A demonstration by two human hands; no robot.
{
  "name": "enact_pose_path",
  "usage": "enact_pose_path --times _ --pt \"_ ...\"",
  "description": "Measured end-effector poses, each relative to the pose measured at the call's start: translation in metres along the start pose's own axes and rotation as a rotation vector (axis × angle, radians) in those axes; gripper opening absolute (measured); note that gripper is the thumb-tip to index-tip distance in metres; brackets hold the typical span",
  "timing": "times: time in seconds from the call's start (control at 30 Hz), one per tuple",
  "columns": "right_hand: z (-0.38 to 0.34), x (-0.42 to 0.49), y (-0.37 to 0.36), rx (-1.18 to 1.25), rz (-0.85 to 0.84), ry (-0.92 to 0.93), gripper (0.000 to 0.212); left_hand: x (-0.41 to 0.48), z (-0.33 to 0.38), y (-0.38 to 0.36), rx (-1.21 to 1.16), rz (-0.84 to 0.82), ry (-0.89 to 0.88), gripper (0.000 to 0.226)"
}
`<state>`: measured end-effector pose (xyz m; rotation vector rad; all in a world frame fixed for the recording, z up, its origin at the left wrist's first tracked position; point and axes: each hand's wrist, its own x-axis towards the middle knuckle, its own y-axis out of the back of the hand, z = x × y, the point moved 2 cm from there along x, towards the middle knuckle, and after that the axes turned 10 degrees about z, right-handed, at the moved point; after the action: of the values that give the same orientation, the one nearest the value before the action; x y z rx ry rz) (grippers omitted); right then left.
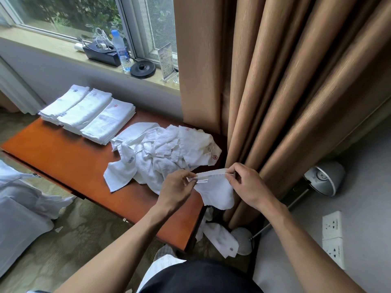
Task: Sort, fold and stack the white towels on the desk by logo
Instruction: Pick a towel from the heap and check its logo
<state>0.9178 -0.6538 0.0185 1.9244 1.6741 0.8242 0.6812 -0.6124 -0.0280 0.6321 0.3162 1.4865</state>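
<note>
Head view: the table (63, 157) carries work that looks roughly half done. At its far end three folded stacks (84, 112) lie side by side, touching, each with a small logo on top. Nearer, a loose pile (160, 153) of unfolded towels sprawls up against the curtain (275, 81), not yet sorted. Over the table's near corner hangs the held towel (215, 191). The left hand (177, 187) and right hand (247, 182) each pinch its top hem, stretched between them. No logo shows on it. A fallen towel (222, 240) with a dark logo lies on the floor below, yet to be picked up.
</note>
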Motion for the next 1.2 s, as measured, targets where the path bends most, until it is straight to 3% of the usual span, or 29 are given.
enact_pose_path --times 0.2,0.33,0.4,0.47,0.6,0.83,0.93,1.07,1.2 --pt "0.0 0.003 0.003 0.004 -0.003 0.007 0.009 0.004 0.005 0.005 0.014 0.026 0.011 0.002" --pt "0.001 0.006 0.006 0.049 0.007 -0.035 0.003 0.012 0.008 0.008 -0.003 0.034 0.09 0.014" --pt "0.002 0.009 0.006 0.082 0.015 -0.074 0.011 0.016 0.011 0.008 -0.024 0.038 0.107 0.019" --pt "0.003 0.011 0.003 0.121 0.016 -0.105 0.018 0.021 0.014 0.009 -0.07 0.06 0.141 0.017" --pt "-0.002 0.011 -0.012 0.284 -0.007 -0.205 0.009 0.023 0.025 0.004 -0.244 0.154 0.278 0.022" --pt "-0.021 0.023 -0.038 0.582 0.023 -0.305 0.008 0.001 0.049 -0.016 -0.451 -0.258 0.37 0.04" --pt "-0.027 0.025 -0.042 0.675 0.005 -0.341 0.013 -0.002 0.055 -0.016 -0.456 -0.225 0.304 0.043" --pt "-0.034 0.024 -0.046 0.724 -0.047 -0.309 0.018 0.006 0.052 -0.011 -0.367 -0.131 0.247 0.018" --pt "-0.023 0.022 -0.043 0.607 0.029 -0.285 0.02 0.008 0.035 0.005 -0.321 -0.12 0.33 0.028"
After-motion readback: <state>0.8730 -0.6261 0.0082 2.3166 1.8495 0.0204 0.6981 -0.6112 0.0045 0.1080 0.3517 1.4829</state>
